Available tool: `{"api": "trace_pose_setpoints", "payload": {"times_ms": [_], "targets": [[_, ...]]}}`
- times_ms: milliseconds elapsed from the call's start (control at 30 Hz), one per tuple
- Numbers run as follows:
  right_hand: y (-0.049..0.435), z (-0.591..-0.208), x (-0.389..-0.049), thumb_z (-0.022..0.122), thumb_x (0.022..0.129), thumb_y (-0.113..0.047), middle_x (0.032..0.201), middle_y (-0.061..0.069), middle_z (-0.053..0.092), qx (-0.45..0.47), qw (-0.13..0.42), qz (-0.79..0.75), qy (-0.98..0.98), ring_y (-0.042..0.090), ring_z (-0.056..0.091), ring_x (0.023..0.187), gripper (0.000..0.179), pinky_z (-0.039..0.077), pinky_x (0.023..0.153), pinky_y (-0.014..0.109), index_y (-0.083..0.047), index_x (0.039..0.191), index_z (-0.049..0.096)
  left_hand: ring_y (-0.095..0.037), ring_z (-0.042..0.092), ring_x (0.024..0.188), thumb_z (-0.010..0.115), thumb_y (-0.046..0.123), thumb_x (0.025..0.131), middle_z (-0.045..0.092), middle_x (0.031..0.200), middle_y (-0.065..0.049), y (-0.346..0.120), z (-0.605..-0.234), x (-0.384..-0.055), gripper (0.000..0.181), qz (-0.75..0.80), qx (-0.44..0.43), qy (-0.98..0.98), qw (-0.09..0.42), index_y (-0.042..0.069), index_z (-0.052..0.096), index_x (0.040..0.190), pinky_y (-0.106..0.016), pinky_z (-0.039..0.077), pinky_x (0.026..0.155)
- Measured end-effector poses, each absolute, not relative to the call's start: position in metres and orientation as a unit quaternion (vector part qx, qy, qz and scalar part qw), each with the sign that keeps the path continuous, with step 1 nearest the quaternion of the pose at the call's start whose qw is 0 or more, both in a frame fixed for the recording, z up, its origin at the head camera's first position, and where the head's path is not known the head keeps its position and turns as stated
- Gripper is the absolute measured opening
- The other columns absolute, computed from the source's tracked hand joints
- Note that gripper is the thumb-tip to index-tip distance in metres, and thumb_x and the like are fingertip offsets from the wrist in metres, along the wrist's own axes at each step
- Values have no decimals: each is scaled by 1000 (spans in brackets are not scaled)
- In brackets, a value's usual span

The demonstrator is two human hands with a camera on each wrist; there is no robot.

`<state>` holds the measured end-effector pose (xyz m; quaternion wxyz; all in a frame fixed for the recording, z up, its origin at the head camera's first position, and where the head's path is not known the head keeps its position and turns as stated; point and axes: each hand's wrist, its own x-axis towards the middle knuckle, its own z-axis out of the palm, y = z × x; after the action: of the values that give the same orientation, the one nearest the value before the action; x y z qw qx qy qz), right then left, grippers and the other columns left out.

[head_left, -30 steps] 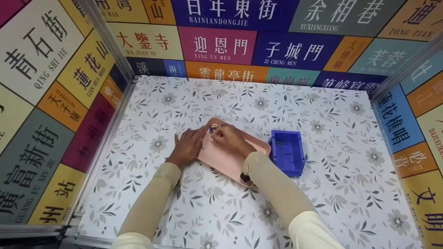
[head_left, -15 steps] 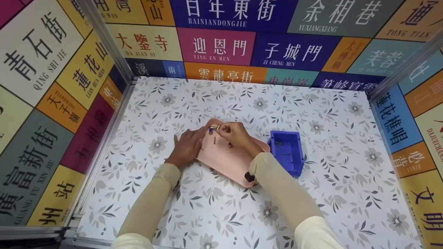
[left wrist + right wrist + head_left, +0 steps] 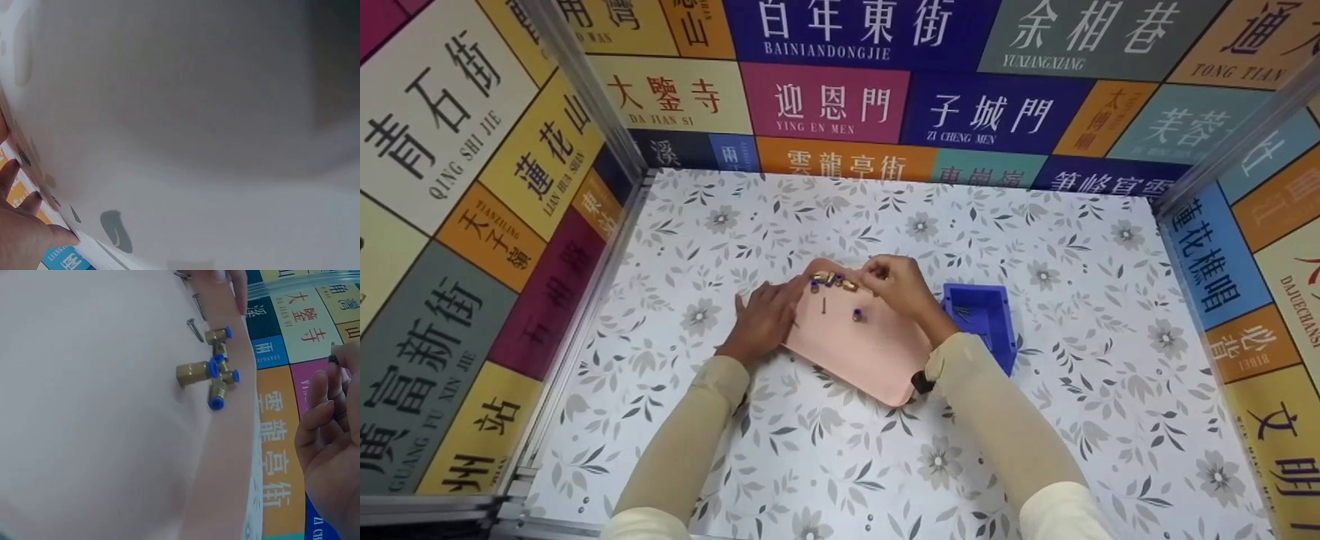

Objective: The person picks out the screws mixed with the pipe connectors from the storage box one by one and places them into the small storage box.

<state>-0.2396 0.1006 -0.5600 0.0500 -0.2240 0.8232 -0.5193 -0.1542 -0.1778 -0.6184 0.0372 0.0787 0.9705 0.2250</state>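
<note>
A pink tray (image 3: 862, 356) lies at an angle on the table, my left hand (image 3: 761, 319) resting at its left edge with fingers extended. Along the tray's far side sits a cluster of brass push-in fittings (image 3: 832, 280) with blue collars. One more fitting (image 3: 857, 315) stands apart, nearer the middle. A loose screw (image 3: 823, 305) lies close to the cluster; the right wrist view shows a second screw (image 3: 199, 306) beside it. Over the tray's far right edge, my right hand (image 3: 901, 289) pinches a small dark screw (image 3: 333, 355) between thumb and fingertip.
Just right of the tray, partly behind my right forearm, stands a blue plastic bin (image 3: 1011, 319) with several screws inside. The table (image 3: 720, 457) has a leaf-patterned cover. Printed sign panels (image 3: 825, 97) wall in the back and both sides.
My right hand has moved right, from over the fittings toward the tray's far right edge, uncovering the fittings and a screw. My left hand has stayed at the tray's edge.
</note>
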Motion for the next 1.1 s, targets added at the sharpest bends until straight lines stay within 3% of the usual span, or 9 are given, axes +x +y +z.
{"api": "trace_pose_setpoints", "payload": {"times_ms": [233,600,867,1000,1100], "targets": [[121,-550,-238,74,95,-24,68,0,67,-218,17,-522,824,14,60,57,17,47,55,23,-13,82,76,-36,28,153,28,46,111,43,159,-1,-179,-619,-155,54,235,76,968,49,44,14,163,-82,6,113],[159,-537,-237,75,95,-23,65,4,65,-193,-9,-530,826,34,61,59,18,47,52,24,-10,83,76,-34,29,153,22,51,110,43,159,-1,-176,-621,-157,53,229,56,970,62,47,13,163,-81,4,114],[190,-535,-240,76,93,-24,64,4,65,-186,-44,-521,832,11,59,53,18,45,48,21,-11,81,76,-34,25,155,22,51,110,41,160,0,-176,-617,-157,54,231,54,969,72,46,12,163,-80,2,115],[204,-535,-239,77,92,-23,63,1,63,-163,-56,-512,841,7,56,53,19,42,49,18,-10,80,75,-36,26,154,23,51,110,41,160,-1,-177,-618,-156,54,233,60,968,69,47,11,163,-81,3,115],[213,-535,-237,75,94,-19,63,6,63,-150,-58,-508,846,6,54,54,19,40,49,17,-6,81,74,-37,26,154,22,51,110,42,160,-1,-177,-619,-156,54,234,62,968,65,47,11,163,-81,3,115]]}}
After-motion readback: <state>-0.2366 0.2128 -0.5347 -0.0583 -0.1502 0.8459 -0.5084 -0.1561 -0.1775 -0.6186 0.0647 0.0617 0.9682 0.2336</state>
